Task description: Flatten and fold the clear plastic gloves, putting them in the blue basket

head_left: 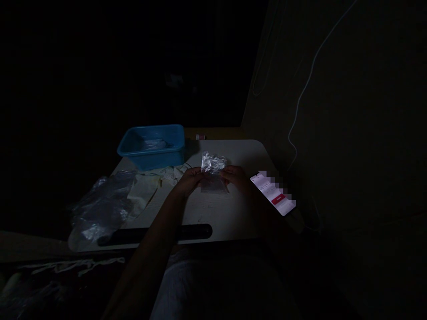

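A small clear plastic bag [214, 184] with a crinkled, shiny upper part is held up over the white table [230, 222]. On its left edge my left hand [191, 180] is closed, thumb and fingers pinching the plastic. My right hand [233, 174] grips the opposite edge the same way. Dim light hides the finer finger positions and whether anything is inside the bag. Left of my left hand lie crumpled pale wrappers or paper [143, 191] and a heap of clear plastic bags [103, 204].
At the back left stands a blue basin [155, 155] with clear plastic inside. A lit phone [275, 195] lies beyond the table's right side. The table has a black slot [196, 231] along its front edge. A white cable [310, 75] hangs down the right wall.
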`<move>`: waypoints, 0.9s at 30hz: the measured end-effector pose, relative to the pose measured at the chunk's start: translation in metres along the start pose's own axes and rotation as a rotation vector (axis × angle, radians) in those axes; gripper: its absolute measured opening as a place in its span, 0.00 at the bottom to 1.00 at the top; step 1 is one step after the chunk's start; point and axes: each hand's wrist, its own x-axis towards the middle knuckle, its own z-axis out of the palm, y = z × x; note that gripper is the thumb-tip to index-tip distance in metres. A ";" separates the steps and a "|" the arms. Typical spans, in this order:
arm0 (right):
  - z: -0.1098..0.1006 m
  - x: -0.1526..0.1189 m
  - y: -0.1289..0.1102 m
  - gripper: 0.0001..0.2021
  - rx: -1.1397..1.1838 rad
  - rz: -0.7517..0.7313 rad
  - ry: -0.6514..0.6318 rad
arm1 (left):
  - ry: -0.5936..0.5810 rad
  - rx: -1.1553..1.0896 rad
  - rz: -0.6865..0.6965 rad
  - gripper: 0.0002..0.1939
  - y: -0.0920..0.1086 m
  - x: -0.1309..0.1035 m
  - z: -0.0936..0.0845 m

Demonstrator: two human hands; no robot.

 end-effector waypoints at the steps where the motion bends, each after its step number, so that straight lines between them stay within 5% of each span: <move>1: 0.000 0.000 0.000 0.15 0.002 -0.005 0.003 | -0.006 -0.006 0.003 0.14 -0.001 0.000 -0.001; 27: -0.001 -0.004 -0.002 0.15 0.055 -0.020 0.004 | -0.009 -0.029 0.000 0.07 -0.003 0.001 -0.004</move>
